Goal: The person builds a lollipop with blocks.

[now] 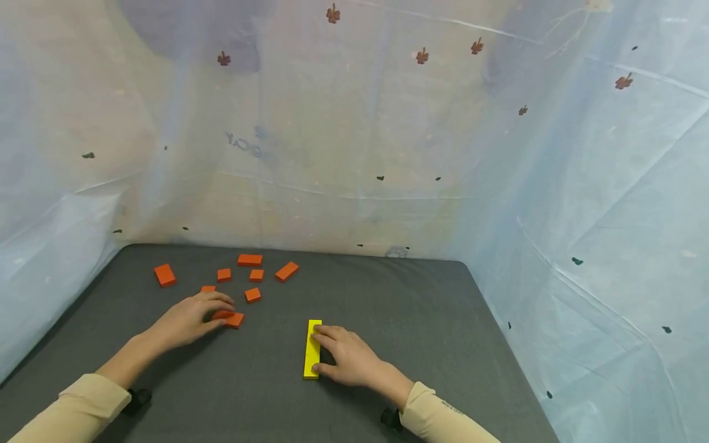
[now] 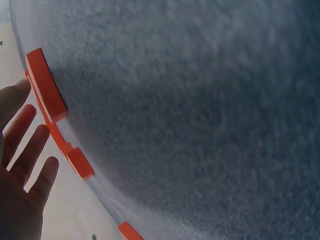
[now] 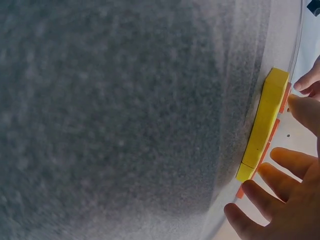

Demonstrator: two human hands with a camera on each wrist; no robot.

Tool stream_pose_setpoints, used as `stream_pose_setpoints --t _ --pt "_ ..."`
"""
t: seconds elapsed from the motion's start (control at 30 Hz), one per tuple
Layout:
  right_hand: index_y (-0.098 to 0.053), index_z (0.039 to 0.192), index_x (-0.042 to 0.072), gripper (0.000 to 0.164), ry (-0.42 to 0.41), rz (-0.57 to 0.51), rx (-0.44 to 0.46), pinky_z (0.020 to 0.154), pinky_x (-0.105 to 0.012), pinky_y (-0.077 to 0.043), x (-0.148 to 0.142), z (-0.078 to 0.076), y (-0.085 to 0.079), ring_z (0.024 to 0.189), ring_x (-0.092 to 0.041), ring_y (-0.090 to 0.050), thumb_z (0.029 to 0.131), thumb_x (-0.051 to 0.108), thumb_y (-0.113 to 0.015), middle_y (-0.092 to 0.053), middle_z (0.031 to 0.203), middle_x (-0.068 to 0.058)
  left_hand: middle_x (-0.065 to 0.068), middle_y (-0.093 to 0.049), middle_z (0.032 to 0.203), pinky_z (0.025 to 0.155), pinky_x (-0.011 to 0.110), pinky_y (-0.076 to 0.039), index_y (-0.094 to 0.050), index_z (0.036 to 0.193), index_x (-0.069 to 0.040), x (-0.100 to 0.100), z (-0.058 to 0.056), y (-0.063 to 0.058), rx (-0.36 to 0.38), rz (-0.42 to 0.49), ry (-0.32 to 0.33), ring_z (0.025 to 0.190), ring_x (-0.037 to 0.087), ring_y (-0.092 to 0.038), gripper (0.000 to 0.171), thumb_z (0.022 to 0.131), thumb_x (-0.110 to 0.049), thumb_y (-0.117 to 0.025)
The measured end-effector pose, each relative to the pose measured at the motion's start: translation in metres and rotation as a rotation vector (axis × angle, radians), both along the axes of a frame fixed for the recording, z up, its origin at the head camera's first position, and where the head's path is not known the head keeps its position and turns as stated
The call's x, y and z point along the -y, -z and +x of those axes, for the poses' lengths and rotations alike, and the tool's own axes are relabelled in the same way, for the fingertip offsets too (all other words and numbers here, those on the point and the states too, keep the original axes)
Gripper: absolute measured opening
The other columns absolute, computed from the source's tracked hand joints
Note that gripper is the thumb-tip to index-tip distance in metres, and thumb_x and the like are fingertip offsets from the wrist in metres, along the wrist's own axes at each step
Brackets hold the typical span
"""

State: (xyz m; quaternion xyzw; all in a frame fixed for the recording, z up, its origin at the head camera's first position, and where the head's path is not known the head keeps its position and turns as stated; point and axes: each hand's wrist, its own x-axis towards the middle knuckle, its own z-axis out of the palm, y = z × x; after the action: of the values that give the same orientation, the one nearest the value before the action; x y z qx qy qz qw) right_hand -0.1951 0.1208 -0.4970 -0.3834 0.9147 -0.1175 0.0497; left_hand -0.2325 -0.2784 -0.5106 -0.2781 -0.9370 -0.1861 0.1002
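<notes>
A long yellow block (image 1: 311, 351) lies flat on the dark grey table. Over its right side reaches my right hand (image 1: 354, 358), fingers spread and loosely bent; whether the fingertips touch it is unclear. In the right wrist view a thin line crosses the yellow block (image 3: 265, 125) near one end. My left hand (image 1: 194, 317) hovers at an orange block (image 1: 235, 320), partly covering it, with thumb and fingers apart. The left wrist view shows this orange block (image 2: 46, 85) beside the thumb, and the left hand's fingers (image 2: 36, 150) stay spread. Contact there cannot be made out.
Several more orange blocks lie scattered beyond the left hand, including a small one (image 1: 252, 295), a slanted one (image 1: 287, 271) and one at far left (image 1: 165, 275). Pale plastic sheeting (image 1: 343, 154) hangs behind the table (image 1: 388, 295) and along both sides.
</notes>
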Motion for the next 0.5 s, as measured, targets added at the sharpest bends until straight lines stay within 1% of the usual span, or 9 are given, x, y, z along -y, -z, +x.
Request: stream_pose_setpoints --t 0.17,0.27,0.5 --pt "-0.052 0.154 0.015 0.062 -0.009 0.011 0.008 0.114 -0.047 -0.045 0.0003 -0.0008 0.0008 0.146 -0.023 -0.045 0.102 0.045 -0.067 -0.044 0.161 -0.004 0.007 -0.070 0.125 0.090 0.056 -0.057 -0.079 0.113 -0.019 0.0048 -0.0029 0.0035 0.044 -0.034 -0.001 0.115 0.036 -0.066 0.024 0.089 -0.015 -0.083" --pt "-0.053 0.153 0.015 0.061 -0.012 0.022 0.013 0.114 -0.048 -0.045 0.0003 -0.0007 0.0014 0.147 -0.024 -0.044 0.102 0.045 -0.066 -0.043 0.162 -0.004 0.006 -0.071 0.123 0.091 0.056 -0.057 -0.079 0.113 -0.019 0.0051 -0.0037 0.0052 0.059 -0.039 -0.002 0.114 0.036 -0.066 0.024 0.089 -0.015 -0.083" --pt "-0.054 0.153 0.015 0.060 -0.005 0.020 0.025 0.116 -0.047 -0.043 -0.0009 -0.0005 0.0033 0.148 -0.024 -0.043 0.103 0.044 -0.066 -0.042 0.163 -0.004 0.005 -0.072 0.121 0.093 0.058 -0.055 -0.079 0.114 -0.020 0.0034 -0.0058 0.0061 0.065 -0.030 -0.006 0.114 0.035 -0.067 0.025 0.089 -0.013 -0.082"
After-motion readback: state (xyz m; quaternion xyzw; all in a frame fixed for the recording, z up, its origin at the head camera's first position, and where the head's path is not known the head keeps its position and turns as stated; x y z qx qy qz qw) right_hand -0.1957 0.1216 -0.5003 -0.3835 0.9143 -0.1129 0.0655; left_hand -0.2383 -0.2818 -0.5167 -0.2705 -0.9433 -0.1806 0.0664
